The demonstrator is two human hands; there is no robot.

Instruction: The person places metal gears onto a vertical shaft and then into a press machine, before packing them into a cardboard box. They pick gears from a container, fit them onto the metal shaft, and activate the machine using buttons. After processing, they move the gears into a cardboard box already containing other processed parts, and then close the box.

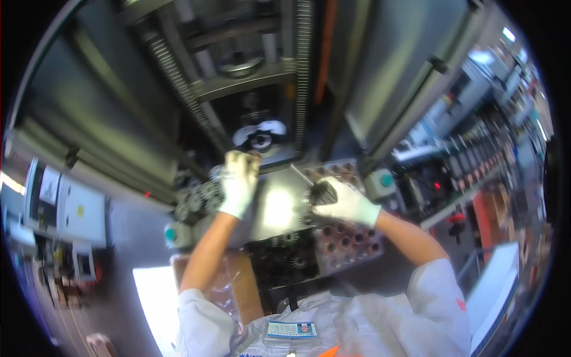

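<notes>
My left hand [238, 184], in a white glove, is raised at the left edge of a shiny metal plate [277, 205]. Its fingers are curled together, with a small copper-coloured spot showing at the tips; what they hold is too blurred to name. Just beyond is a round toothed fixture [260, 140] inside the machine. My right hand [348, 205], gloved too, is closed around a dark-handled tool [323, 193]. From its handle a thin metal shaft [300, 174] points up and left over the plate.
Grey toothed parts [193, 201] are piled at the left. Copper-coloured rings fill a clear tray [379, 252] and lie beyond my right hand. A dark tray [270, 268] holds toothed parts. Green buttons [386, 180] [171, 234] flank the plate. Machine posts [303, 77] rise ahead; a cardboard box [247, 285] stands near.
</notes>
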